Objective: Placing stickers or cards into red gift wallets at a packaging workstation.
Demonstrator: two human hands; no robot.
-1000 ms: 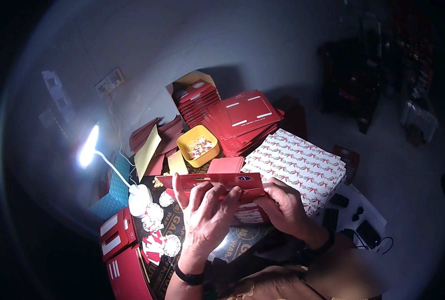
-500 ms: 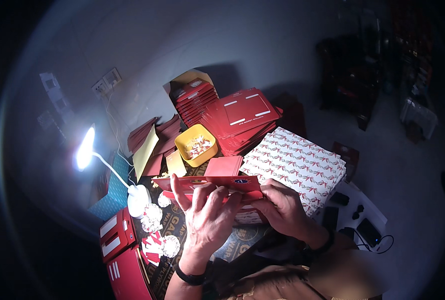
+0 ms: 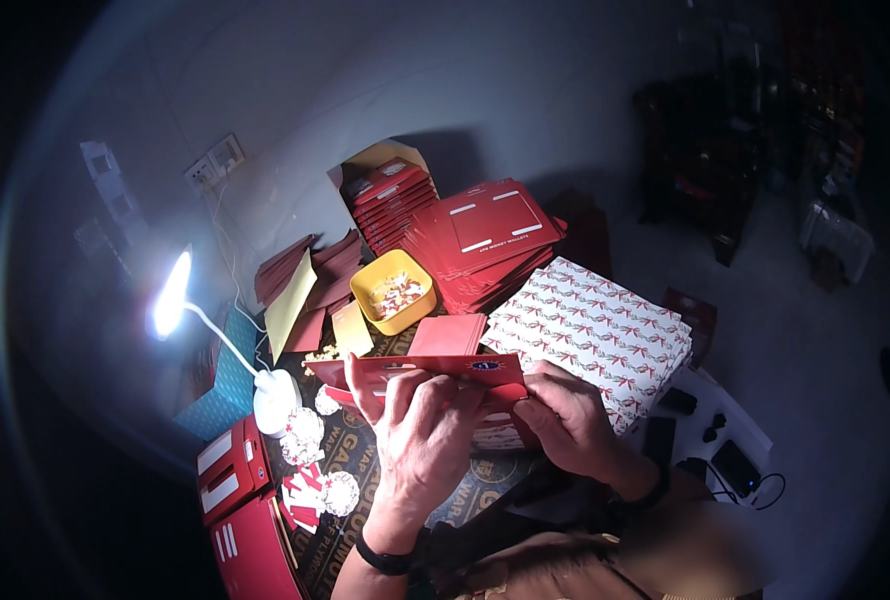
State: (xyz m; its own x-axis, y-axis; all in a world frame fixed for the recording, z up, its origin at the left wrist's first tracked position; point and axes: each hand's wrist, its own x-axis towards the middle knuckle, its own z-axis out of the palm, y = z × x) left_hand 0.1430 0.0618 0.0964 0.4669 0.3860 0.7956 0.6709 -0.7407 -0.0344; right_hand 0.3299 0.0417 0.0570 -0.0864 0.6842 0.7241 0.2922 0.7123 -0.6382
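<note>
Both my hands hold a flat red card wallet just above the table's near side. My left hand grips its lower left part, fingers spread over the front. My right hand pinches its right end. Right behind it lies a small pile of red card pieces. A yellow bowl with small white and red bits sits farther back.
A white desk lamp shines at the left. Stacks of red wallets and a stack of patterned white sheets fill the back and right. Red boxes and round white stickers lie at the near left. Dark gadgets lie at the right.
The red wallet has been lifted and tilted a little in my hands, with my left fingers shifting over its front. Nothing else on the table moved.
</note>
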